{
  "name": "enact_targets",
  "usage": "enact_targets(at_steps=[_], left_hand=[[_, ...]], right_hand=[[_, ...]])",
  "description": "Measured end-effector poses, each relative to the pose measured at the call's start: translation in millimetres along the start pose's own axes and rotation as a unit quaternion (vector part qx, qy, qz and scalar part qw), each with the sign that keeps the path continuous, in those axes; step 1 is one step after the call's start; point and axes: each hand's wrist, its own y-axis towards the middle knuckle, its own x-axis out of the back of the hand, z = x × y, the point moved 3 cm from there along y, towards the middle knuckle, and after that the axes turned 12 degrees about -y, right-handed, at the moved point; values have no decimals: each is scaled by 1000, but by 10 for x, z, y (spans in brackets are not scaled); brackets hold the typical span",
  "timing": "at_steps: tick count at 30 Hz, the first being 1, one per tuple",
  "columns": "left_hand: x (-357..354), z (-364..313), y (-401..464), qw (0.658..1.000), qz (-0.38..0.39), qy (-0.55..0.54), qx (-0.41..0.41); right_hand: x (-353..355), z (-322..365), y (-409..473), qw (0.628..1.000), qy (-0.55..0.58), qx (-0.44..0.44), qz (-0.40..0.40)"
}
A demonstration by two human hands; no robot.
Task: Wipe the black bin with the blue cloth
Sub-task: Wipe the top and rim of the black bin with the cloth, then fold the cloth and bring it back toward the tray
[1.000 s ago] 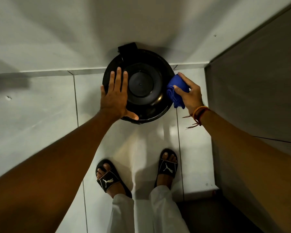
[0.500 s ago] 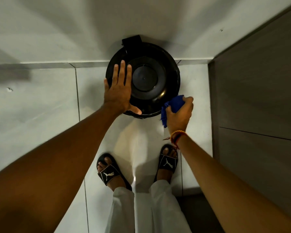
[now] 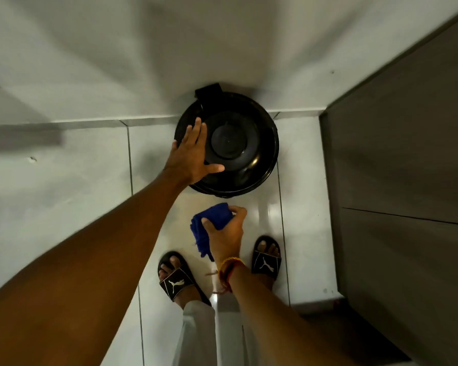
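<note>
Dropping away from the black bin (image 3: 246,143), the right hand (image 3: 226,233) is now hovering before it, pinching the bunched blue cloth (image 3: 209,225). Left hand (image 3: 191,157) is lying flat on the lid's left side, thumb spread.

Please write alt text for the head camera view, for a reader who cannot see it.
Seen from above, a left hand lies flat on the lid of a round black bin by a white wall, while the right hand holds a bunched blue cloth just in front of it.

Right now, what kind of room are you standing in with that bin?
Probably a home corner, perhaps a kitchen or utility area: glossy pale floor tiles, a plain white wall, a dark cabinet panel on the right, and the lidded black bin against the wall.
</note>
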Motion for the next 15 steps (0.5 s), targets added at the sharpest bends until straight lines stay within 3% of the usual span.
enact_targets(at_steps=[3,5,7,9,11,15], left_hand=[[165,4,-411,980,-21,-186,63],[259,-105,-880,926,17,-329,183],[560,-257,-1436,865,61,-442,231],[1031,-447,-1944,824,29,-533,190],[1640,-578,-2425,785,-62,-600,143],[2763,-704,-3202,777,-244,-576,73]], right_hand=[[336,252,-232,999,32,4,-15],[503,602,-420,998,59,12,-15],[533,1202,-700,995,97,31,17],[463,1829,-1056,990,116,49,68],[342,2484,-1468,982,102,81,140],[86,3488,-2145,954,5,159,254]])
